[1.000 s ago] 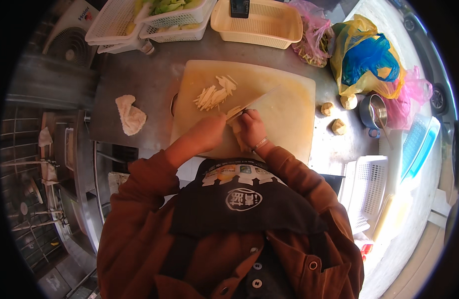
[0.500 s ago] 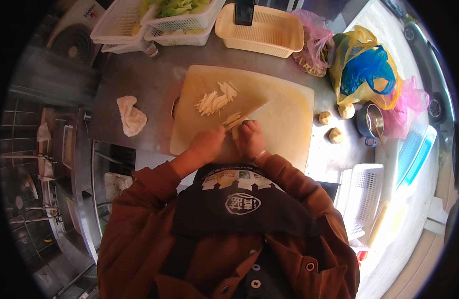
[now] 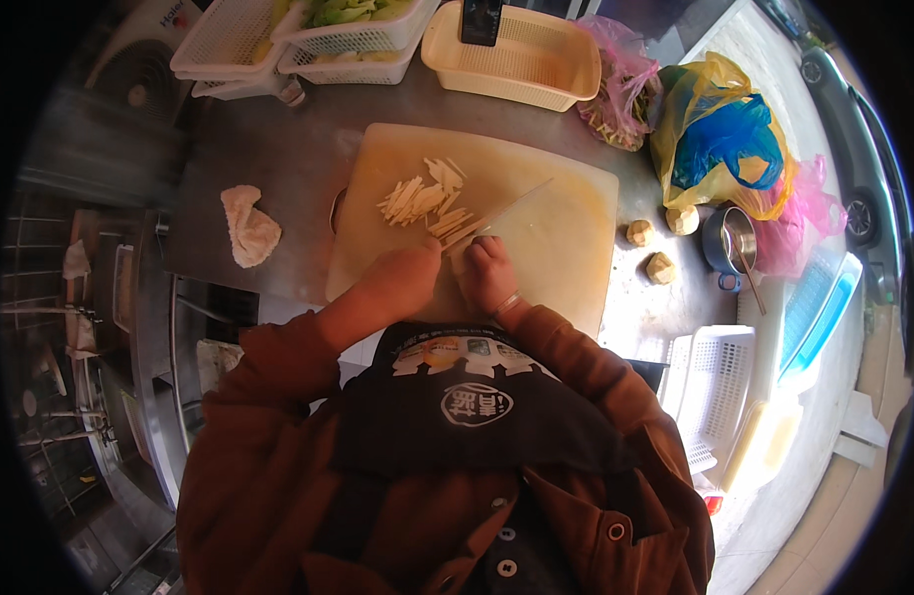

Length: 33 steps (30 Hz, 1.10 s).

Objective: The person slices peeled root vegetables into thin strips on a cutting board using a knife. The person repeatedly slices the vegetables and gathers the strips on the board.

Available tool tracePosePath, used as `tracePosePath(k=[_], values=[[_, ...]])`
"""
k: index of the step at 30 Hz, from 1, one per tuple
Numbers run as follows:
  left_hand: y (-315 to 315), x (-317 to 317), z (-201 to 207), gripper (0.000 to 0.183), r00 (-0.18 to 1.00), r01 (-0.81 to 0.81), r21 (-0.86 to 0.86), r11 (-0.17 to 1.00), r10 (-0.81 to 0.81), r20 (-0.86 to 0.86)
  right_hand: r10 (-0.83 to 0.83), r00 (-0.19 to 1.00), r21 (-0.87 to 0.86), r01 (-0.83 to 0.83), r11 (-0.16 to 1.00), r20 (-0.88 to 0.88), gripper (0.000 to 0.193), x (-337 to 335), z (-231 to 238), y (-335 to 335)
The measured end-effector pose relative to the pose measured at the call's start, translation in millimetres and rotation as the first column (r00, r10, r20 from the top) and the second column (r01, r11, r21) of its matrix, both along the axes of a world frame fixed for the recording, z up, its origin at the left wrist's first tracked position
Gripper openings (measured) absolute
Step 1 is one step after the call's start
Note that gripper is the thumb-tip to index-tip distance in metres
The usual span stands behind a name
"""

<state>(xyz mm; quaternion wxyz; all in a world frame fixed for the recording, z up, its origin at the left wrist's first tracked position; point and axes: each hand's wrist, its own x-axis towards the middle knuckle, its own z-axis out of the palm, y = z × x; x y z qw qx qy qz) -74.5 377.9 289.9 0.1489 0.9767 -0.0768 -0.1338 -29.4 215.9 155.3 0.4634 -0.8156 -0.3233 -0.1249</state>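
Observation:
On a pale cutting board, my left hand is closed around the handle of a kitchen knife, its thin blade slanting up to the right. My right hand, fingers curled, presses a pale vegetable piece down just right of the blade; most of that piece is hidden under the fingers. Freshly cut sticks lie against the blade's far side. Beyond them sits a loose heap of pale vegetable strips.
Peeled round vegetables and a metal pot stand right of the board. Plastic bags crowd the far right. A cream basket holding a phone and white baskets of greens line the back. A cloth lies left.
The knife has shifted slightly, its tip farther up and right. More cut sticks lie on its far side, nearer the heap. Both hands remain close together; the whole view has shifted a little.

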Motion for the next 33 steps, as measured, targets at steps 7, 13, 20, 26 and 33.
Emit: tracePosePath(k=[7, 13, 20, 26, 33], values=[[4.2, -9.4, -2.3, 0.016, 0.999, -0.033, -0.031, 0.999, 0.032, -0.040, -0.076, 0.994, 0.036, 0.073, 0.997, 0.082, 0.012, 0.0, 6.7, 5.0], [11.2, -8.7, -4.7, 0.013, 0.999, -0.013, -0.027, 1.000, 0.014, 0.048, -0.026, 0.992, 0.003, 0.026, 1.000, 0.123, 0.016, 12.4, 16.8, 0.1], [10.3, 7.5, -2.8, 0.013, 0.997, 0.043, -0.031, 0.999, -0.041, 0.064, 0.034, 0.999, -0.022, -0.035, 0.999, -0.012, 0.021, 18.5, 9.6, -1.8], [15.7, 12.1, -9.4, 0.011, 0.997, 0.063, 0.004, 0.998, -0.063, -0.049, 0.021, 0.999, 0.022, -0.021, 1.000, -0.027, 0.024, 19.1, 2.0, -1.3], [11.9, 22.4, -15.0, 0.013, 0.996, 0.063, -0.037, 0.997, -0.065, -0.068, 0.011, 0.996, 0.031, -0.009, 0.999, -0.089, 0.020, 19.8, -1.9, 1.3]])
